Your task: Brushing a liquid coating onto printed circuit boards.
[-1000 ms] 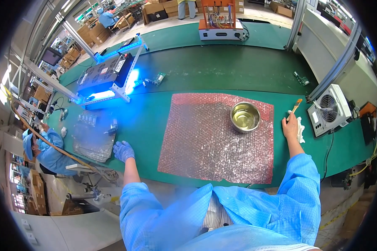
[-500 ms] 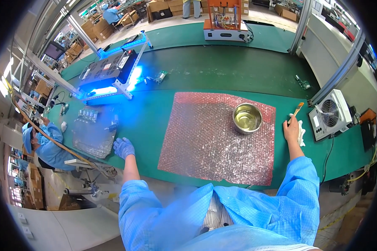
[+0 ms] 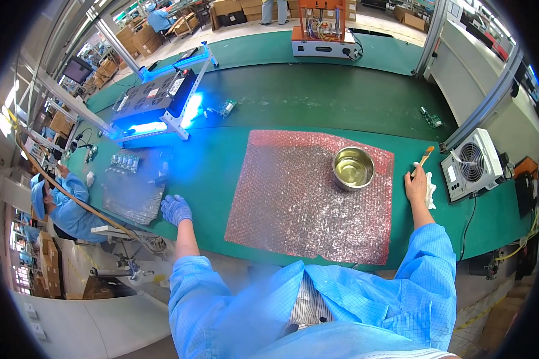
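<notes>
The left hand [image 3: 175, 209], in a blue glove, rests on the green counter [image 3: 215, 173] with fingers curled and gripping nothing, just beside a clear plastic tray [image 3: 135, 194]. The right hand [image 3: 417, 186], bare, is closed on a small brush [image 3: 424, 159] with a wooden handle and lies on a white cloth [image 3: 430, 192] near the counter's right end. Both hands are well apart. Between them lies a pink bubble-wrap sheet [image 3: 305, 203]; a round metal bowl [image 3: 353, 168] holding yellowish liquid stands on its upper right corner. A white fan unit [image 3: 470, 164] stands just right of the brush.
</notes>
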The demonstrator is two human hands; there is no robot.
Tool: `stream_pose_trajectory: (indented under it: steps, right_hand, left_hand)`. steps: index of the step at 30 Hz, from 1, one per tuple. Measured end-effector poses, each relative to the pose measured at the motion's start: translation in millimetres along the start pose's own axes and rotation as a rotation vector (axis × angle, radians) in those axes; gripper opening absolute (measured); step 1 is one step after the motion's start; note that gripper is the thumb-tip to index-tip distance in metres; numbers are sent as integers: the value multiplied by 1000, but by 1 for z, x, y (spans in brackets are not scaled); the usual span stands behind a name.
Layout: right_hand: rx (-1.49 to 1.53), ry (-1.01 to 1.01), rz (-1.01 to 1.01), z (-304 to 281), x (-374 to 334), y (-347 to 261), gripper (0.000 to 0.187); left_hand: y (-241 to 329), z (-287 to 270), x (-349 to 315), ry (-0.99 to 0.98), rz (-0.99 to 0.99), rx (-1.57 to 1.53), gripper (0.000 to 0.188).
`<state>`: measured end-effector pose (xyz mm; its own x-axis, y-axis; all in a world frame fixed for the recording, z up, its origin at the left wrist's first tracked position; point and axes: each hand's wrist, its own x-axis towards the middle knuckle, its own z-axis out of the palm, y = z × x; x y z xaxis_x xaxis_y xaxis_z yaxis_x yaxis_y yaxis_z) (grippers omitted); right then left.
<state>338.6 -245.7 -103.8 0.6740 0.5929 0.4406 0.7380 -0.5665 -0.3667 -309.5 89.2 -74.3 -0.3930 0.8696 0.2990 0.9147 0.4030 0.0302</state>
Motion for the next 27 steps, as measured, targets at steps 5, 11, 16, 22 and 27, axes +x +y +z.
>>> stream_pose_trajectory:
  steps: [5, 11, 16, 22, 27]
  right_hand:
    - [21, -50, 38, -3, 1, -4, 41]
    - [18, -60, 34, -3, 2, -4, 42]
    - [0, -21, 7, 0, 1, 3, 43]
    - [0, -37, 16, 0, 1, -1, 44]
    - [0, -13, 1, 0, 0, 0, 43]
  left_hand:
    - [-1, 2, 0, 21, -2, 3, 40]
    - [-3, 6, 1, 24, -4, 5, 41]
    - [2, 1, 0, -15, -3, 4, 41]
    - [-4, 6, 3, -1, -3, 7, 41]
    - [-3, 6, 1, 6, -1, 5, 41]
